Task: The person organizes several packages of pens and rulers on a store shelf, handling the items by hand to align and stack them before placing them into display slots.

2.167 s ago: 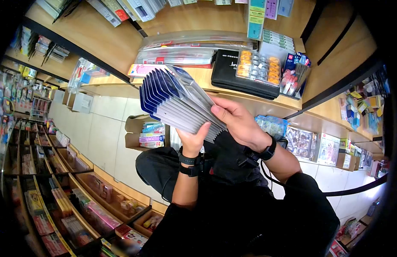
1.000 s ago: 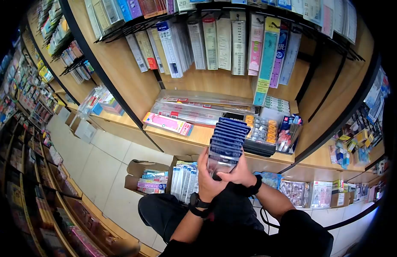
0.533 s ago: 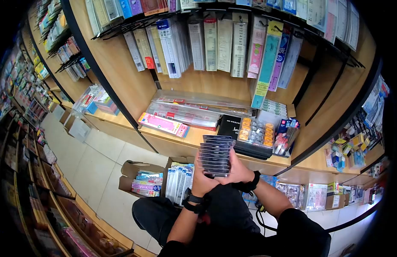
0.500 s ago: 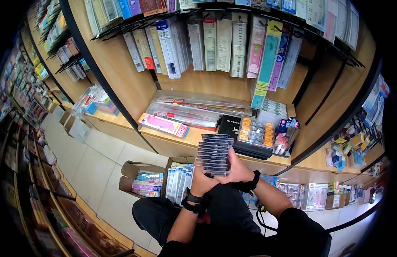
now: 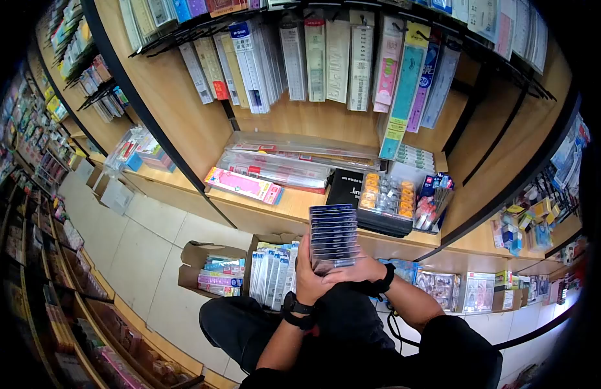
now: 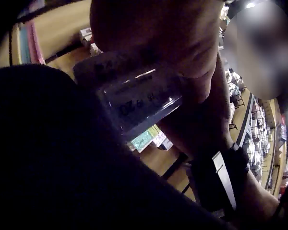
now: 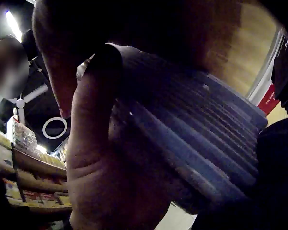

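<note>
A stack of flat clear packages with dark blue tops (image 5: 333, 232) stands fanned between both hands above the person's lap. The left hand (image 5: 309, 277) grips its left side and lower end. At the lower right, the right hand (image 5: 361, 271) holds the stack, its fingers reaching across the bottom toward the left hand. In the left wrist view a clear package end (image 6: 144, 103) with printed numbers lies against a hand. The right wrist view shows the layered package edges (image 7: 192, 124) beside a thumb; the other fingers are mostly dark or hidden.
Packaged rulers (image 5: 252, 68) hang on hooks above a wooden shelf. On that shelf lie long clear packages (image 5: 274, 170), a pink box (image 5: 243, 185), a black case (image 5: 345, 188) and orange-and-clear items (image 5: 386, 194). An open carton (image 5: 195, 262) of packages sits on the floor at left.
The stack, first held sideways and higher up, now stands upright lower down. Since half a second ago, the right hand has shifted down and right, its fingers lying across the stack's bottom.
</note>
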`<state>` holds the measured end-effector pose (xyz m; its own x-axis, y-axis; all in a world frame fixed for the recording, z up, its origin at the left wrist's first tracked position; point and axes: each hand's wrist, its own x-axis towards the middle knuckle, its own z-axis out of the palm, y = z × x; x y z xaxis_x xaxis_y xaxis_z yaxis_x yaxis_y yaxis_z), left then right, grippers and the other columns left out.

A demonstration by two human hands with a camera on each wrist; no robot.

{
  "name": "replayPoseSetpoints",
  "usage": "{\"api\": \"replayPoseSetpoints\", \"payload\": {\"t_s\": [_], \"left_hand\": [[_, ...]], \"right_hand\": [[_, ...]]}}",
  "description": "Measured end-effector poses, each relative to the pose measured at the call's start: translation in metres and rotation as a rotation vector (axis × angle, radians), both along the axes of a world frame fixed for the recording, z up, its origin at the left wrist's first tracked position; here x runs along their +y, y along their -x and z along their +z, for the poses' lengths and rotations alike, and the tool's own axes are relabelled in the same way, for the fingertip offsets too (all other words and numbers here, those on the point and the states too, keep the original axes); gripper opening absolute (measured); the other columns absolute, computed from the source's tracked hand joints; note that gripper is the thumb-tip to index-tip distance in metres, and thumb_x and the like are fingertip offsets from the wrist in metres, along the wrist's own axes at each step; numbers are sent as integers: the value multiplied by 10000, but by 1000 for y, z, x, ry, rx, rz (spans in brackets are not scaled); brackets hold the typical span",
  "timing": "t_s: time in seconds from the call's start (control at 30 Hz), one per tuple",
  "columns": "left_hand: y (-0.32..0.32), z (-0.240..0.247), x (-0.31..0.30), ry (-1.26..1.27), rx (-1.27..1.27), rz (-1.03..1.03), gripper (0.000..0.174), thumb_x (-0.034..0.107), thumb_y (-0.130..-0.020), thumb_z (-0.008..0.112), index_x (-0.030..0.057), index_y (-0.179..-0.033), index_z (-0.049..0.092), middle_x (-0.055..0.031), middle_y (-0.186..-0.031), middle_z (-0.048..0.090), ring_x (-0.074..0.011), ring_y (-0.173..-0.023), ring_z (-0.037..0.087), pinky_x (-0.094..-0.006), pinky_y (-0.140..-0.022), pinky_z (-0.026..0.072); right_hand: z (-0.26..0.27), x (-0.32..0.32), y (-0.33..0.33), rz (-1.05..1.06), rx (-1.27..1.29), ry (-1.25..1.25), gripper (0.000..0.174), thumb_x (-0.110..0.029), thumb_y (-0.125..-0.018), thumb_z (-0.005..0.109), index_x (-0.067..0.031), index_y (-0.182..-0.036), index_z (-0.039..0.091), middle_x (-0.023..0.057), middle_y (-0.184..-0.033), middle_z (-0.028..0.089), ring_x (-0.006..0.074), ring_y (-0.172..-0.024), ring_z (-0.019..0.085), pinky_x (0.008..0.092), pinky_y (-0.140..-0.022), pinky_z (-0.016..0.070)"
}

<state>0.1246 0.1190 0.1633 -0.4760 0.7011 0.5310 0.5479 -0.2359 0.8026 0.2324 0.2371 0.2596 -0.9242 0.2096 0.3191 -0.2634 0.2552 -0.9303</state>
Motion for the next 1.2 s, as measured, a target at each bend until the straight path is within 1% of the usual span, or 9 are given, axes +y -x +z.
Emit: {"api": "replayPoseSetpoints", "payload": {"t_s": [0.17, 0.3, 0.37, 0.57, 0.77, 0.83, 0.9, 1.03, 1.2], "left_hand": [[-8, 28, -2, 7, -173, -106, 983, 143, -634, 818, -58, -1393, 227, -266, -1343, 398, -349, -1176, 497, -402, -953, 435], [-9, 29, -5, -51, 65, 50, 1000, 118, -627, 821, -54, -1398, 208, -228, -1258, 479, -306, -1088, 563, -360, -877, 486], [-7, 26, -1, -21, -173, -100, 984, 107, -635, 821, -58, -1390, 213, -192, -1210, 508, -270, -1047, 582, -341, -844, 500], [-6, 22, -5, -20, -284, -144, 1009, 83, -630, 829, -38, -1398, 186, -171, -1220, 498, -236, -1053, 574, -332, -858, 494], [-3, 36, -5, -5, -554, -317, 1077, 134, -606, 851, -21, -1421, 165, -188, -1307, 399, -309, -1166, 481, -384, -967, 413], [-1, 23, -8, 42, -102, -120, 1081, 182, -596, 855, -24, -1419, 185, -214, -1302, 388, -351, -1202, 431, -419, -1003, 365], [-9, 25, -3, 55, -401, -146, 1076, 208, -586, 853, -27, -1414, 206, -229, -1297, 387, -372, -1206, 417, -433, -1011, 350], [-5, 54, 1, 7, -305, -110, 1069, 200, -607, 841, -29, -1420, 186, -222, -1311, 383, -339, -1223, 412, -418, -1027, 338], [10, 90, -12, 53, -522, -431, 980, 111, -766, 715, 7, -1462, 34, -188, -1422, 295, -252, -1293, 346, -362, -1050, 313]], "right_hand": [[13, -11, 3, -115, 46, -151, 1122, -187, -650, 850, -1, -1427, 62, 147, -1389, 336, 218, -1299, 342, 345, -1061, 302], [13, -17, -3, -104, 43, -96, 1100, -192, -640, 858, 4, -1412, 100, 151, -1368, 350, 216, -1280, 362, 341, -1056, 303], [-10, -14, 4, -94, -1, 142, 1084, -207, -629, 868, 1, -1397, 132, 149, -1346, 364, 218, -1266, 375, 336, -1051, 306], [-2, -10, 10, -120, 93, -6, 1078, -230, -613, 880, -3, -1381, 158, 147, -1337, 368, 208, -1264, 369, 335, -1054, 297], [-4, -14, 2, -51, 29, 142, 1098, -186, -618, 873, -1, -1404, 129, 140, -1358, 361, 209, -1276, 360, 339, -1058, 297], [-9, -18, -5, -74, -54, 279, 1142, -166, -618, 869, -6, -1431, 83, 130, -1383, 349, 212, -1281, 358, 342, -1056, 301], [-18, -9, -3, -130, 40, -31, 1171, -167, -586, 883, -19, -1437, 92, 118, -1383, 359, 210, -1276, 366, 351, -1050, 317], [3, -11, 12, -175, 32, 329, 961, -195, -624, 859, -11, -1356, 264, 105, -1278, 468, 208, -1200, 451, 361, -1027, 355], [45, -8, 18, -254, -23, 622, 782, -192, -693, 808, 81, -1250, 332, 137, -1147, 530, 184, -1056, 544, 321, -911, 456]]}}
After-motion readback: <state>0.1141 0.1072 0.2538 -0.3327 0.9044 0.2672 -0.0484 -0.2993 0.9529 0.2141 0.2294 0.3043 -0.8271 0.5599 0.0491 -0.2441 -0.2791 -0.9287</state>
